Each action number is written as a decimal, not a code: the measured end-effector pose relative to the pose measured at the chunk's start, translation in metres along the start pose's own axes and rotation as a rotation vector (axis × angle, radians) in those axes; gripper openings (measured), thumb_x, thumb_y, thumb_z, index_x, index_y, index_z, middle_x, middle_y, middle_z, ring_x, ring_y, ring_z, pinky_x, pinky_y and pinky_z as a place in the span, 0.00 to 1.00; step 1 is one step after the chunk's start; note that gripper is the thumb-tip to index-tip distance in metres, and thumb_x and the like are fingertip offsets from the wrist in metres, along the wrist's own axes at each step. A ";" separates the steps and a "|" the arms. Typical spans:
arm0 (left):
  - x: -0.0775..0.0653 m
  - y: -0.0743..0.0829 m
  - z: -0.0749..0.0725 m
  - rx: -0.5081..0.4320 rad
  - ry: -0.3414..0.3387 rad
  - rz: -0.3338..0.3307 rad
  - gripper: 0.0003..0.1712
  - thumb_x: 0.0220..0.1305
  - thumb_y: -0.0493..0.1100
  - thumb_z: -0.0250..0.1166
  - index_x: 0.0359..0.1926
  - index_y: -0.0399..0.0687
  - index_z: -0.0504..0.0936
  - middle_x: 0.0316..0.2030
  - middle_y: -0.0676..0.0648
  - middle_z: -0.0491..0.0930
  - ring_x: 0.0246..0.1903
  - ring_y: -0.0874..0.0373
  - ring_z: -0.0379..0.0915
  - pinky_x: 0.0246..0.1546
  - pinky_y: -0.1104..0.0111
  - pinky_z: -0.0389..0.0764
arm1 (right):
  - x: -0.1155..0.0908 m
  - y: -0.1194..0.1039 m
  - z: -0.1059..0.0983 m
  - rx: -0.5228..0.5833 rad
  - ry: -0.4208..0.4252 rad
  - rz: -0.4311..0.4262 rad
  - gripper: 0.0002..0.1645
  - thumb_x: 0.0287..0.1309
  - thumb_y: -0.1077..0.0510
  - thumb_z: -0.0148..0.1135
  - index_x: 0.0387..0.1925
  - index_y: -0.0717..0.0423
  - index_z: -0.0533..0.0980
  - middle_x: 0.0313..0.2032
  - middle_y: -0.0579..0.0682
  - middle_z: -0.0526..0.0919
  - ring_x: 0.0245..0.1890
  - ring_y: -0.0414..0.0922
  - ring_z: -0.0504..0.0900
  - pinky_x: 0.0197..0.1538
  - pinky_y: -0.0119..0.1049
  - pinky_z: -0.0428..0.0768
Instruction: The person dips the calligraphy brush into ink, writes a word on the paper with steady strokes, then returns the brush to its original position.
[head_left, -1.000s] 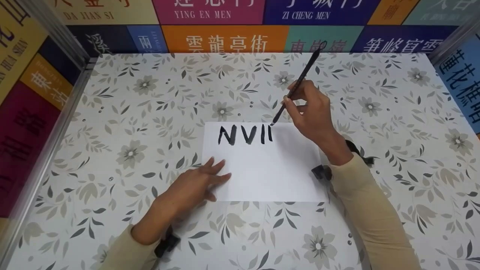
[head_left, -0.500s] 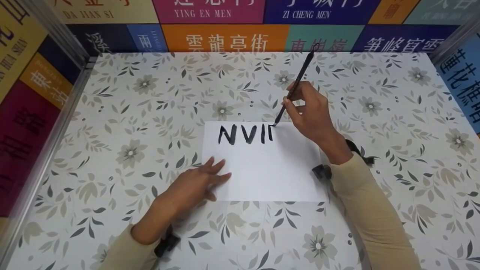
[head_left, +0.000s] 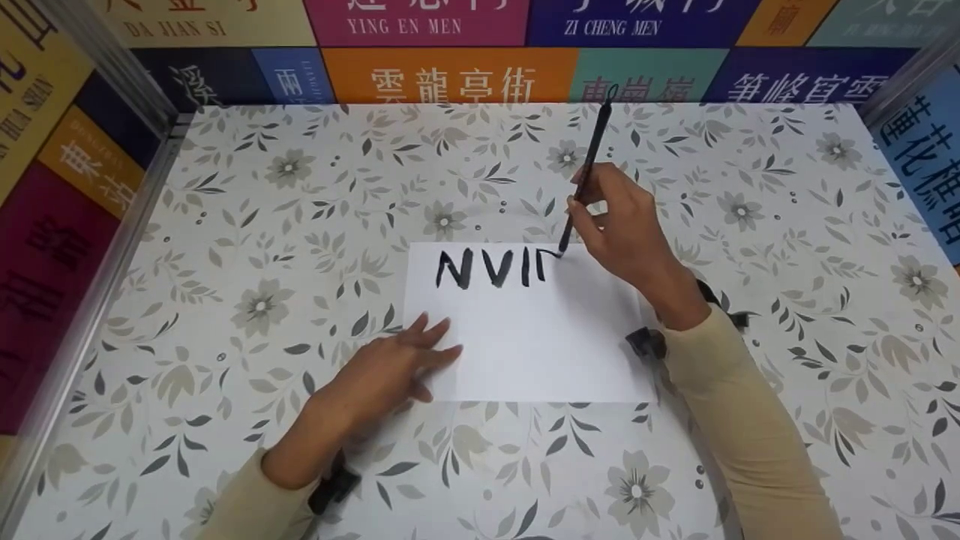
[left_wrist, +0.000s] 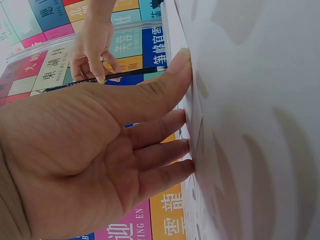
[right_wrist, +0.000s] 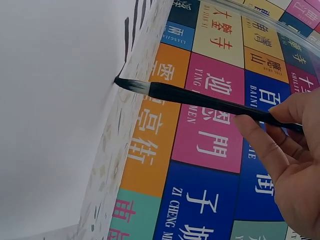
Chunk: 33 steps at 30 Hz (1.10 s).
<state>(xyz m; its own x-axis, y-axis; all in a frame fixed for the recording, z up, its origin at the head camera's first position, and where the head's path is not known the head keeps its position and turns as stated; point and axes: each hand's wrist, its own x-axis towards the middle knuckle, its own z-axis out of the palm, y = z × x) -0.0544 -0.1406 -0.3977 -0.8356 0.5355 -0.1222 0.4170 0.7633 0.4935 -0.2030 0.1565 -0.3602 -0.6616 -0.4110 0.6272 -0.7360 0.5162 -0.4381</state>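
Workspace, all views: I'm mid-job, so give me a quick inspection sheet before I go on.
Surface: floral-patterned tabletop, white paper lying on it.
Job's things: black strokes near the paper's far edge; dark brush, tip touching the paper.
Clutter: nothing seen.
Grips: left grip rests at the paper's left side, fingers spread; right grip pinches the brush handle.
Cables: nothing seen.
Surroundings: colourful lettered panels along the far edge and both sides.

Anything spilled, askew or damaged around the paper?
Nothing stands out: the paper lies flat, the left hand rests on it, the right hand holds the brush tip-down at a stroke's end, and the black letters show no drips.
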 end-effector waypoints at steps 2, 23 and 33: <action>0.000 0.000 0.000 0.002 0.000 -0.001 0.38 0.46 0.35 0.72 0.62 0.52 0.74 0.69 0.46 0.58 0.69 0.48 0.49 0.64 0.52 0.60 | 0.000 -0.002 -0.001 -0.001 -0.014 0.004 0.12 0.60 0.67 0.58 0.45 0.68 0.70 0.36 0.57 0.78 0.37 0.42 0.82 0.32 0.26 0.81; 0.001 0.000 -0.001 0.030 -0.005 0.018 0.37 0.47 0.39 0.72 0.62 0.51 0.74 0.68 0.43 0.59 0.68 0.44 0.51 0.63 0.51 0.62 | -0.001 -0.025 0.003 0.029 -0.098 -0.044 0.11 0.60 0.69 0.58 0.44 0.66 0.70 0.35 0.56 0.77 0.36 0.42 0.81 0.31 0.28 0.82; 0.000 0.000 -0.001 0.014 0.011 0.030 0.37 0.47 0.36 0.72 0.62 0.50 0.75 0.68 0.42 0.60 0.68 0.43 0.51 0.63 0.51 0.62 | -0.003 -0.034 0.007 0.030 -0.116 -0.049 0.11 0.60 0.68 0.57 0.44 0.66 0.70 0.35 0.55 0.77 0.35 0.42 0.80 0.30 0.28 0.81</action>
<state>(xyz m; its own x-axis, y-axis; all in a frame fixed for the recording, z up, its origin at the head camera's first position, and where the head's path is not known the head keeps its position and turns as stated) -0.0545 -0.1410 -0.3966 -0.8266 0.5542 -0.0977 0.4469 0.7521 0.4844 -0.1767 0.1346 -0.3522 -0.6354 -0.5206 0.5703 -0.7708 0.4712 -0.4287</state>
